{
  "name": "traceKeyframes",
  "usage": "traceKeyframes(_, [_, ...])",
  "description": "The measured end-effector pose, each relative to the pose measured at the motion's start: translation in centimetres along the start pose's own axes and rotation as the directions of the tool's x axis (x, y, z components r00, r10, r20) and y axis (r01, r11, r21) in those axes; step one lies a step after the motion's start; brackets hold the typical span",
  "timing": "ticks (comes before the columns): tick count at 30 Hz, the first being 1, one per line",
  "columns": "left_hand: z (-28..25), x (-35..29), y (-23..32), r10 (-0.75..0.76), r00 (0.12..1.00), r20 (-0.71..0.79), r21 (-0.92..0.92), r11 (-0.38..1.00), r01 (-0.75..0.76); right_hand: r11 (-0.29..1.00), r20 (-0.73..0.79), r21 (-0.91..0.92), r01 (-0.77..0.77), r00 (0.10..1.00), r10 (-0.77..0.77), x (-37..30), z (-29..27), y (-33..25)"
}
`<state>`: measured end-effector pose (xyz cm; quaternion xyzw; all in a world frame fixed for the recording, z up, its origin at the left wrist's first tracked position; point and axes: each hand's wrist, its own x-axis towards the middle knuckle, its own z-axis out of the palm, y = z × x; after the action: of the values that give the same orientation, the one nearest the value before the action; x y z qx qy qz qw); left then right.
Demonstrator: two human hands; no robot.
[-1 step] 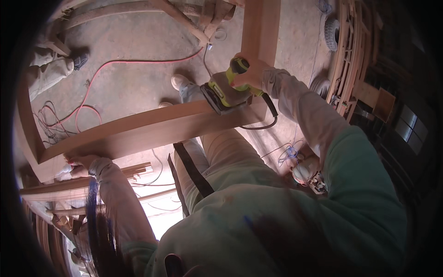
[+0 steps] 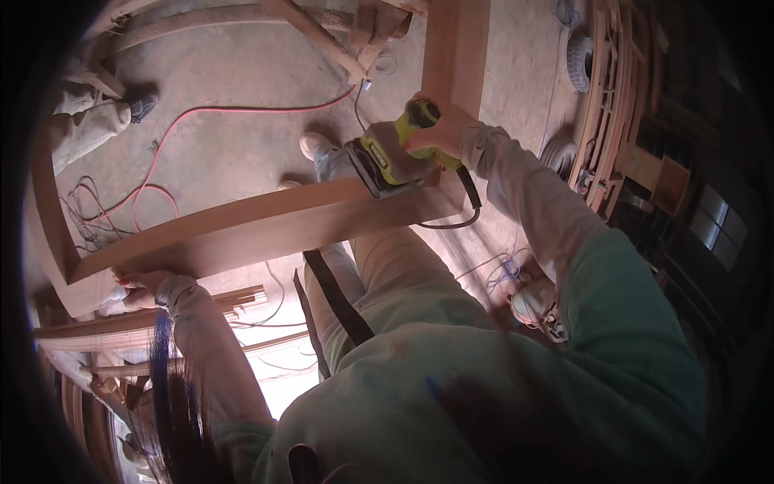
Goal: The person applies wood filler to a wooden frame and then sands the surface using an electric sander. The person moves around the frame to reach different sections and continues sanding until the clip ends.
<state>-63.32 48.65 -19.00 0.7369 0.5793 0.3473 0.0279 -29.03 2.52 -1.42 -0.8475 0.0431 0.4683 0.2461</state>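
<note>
My right hand [image 2: 443, 133] is wrapped over the grip of a yellow-green and grey electric sander [image 2: 391, 157]. The sander's dark base lies on the top edge of a wooden frame [image 2: 274, 230], near its right corner, and a black cord loops from its rear. At the frame's left corner my left hand [image 2: 147, 285] grips the near side of the wood, its fingers partly hidden. Something pale shows beside those fingers, too unclear to name.
A red hose [image 2: 234, 109] curls across the concrete floor. Another person's leg [image 2: 89, 133] is at far left, near wooden trestle legs [image 2: 318, 40]. Tyres [image 2: 579, 60] and stacked timber strips [image 2: 617, 97] line the right. Boards [image 2: 218, 306] lie below my left hand.
My right hand and the sander have shifted slightly left along the frame's edge, the cord moving with them. The left hand and the frame look unmoved.
</note>
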Motion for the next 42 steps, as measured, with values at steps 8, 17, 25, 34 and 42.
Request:
traceKeyframes(8, [-1.1, 0.0, 4.9, -0.396, 0.909, 0.133, -0.155, 0.897, 0.414, 0.159, 0.122, 0.985, -0.067, 0.921, -0.370, -4.2, -2.4, 3.5])
traceKeyframes(17, [-0.6, -0.2, 6.5, -0.320, 0.946, 0.051, -0.170, 0.931, 0.324, 0.487, -0.045, 0.865, 0.124, 0.984, -0.172, -10.3, -2.0, 4.1])
traceKeyframes(25, [-2.9, 0.3, 10.5, -0.410, 0.908, 0.085, -0.101, 0.903, 0.417, 0.871, -0.438, -0.379, 0.312, 0.769, -0.466, -15.9, 1.1, 8.1])
traceKeyframes(34, [-2.4, 0.3, 10.0, -0.407, 0.911, 0.069, -0.059, 0.910, 0.411, 0.923, -0.639, -0.366, 0.116, 0.690, -0.340, -14.9, 5.3, 11.8])
traceKeyframes(42, [-2.2, 0.2, 9.6, -0.393, 0.917, 0.071, -0.153, 0.904, 0.400, 0.958, -0.769, -0.287, -0.011, 0.598, -0.224, -5.2, -3.3, 8.2])
